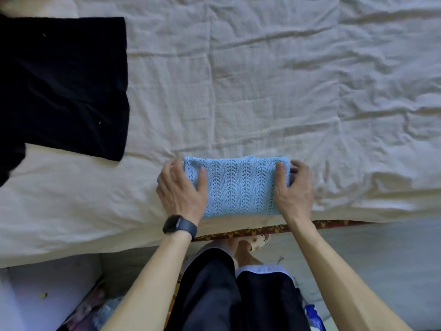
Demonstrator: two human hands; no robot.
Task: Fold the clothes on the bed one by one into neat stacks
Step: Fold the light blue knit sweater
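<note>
**Pale blue knit held at both ends near the bed's edge**

Folded down to a compact oblong: blue knit (238, 187), pale sky colour, openwork pattern in lengthwise lace stripes, top face flat, near edge smooth and slightly rounded. Lies on the creased cream sheet of the bed (262, 80), directly between the two sets of fingers and close to the bed's near edge.

Gripped at the left end by the left hand (181, 187), thumb laid over the top face, fingers (175, 162) curled round the far left corner. Gripped the same way at the right end by the right hand (294, 187), thumb on top, fingers (298, 168) bent round the end and tucked against the fabric. Both sets narrow, closed on the cloth, not spread.

Well to the left of the left fingers and farther up the bed: black garment (64, 84), spread flat, apart from the knit. On the left wrist, a dark watch (179, 226).

Hidden behind or under the ends of the knit: the fingertips of both hands. Cannot tell the number of layers in the fold, nor what sort of garment it is. Black garment cut off by the left frame edge, no detail readable in the dark cloth. Nearer than the wrists: a patterned mattress edge (262, 229), dark trousers (238, 295), a foot in a pale sandal (255, 242). Bottom corners blurred, contents unclear.
</note>
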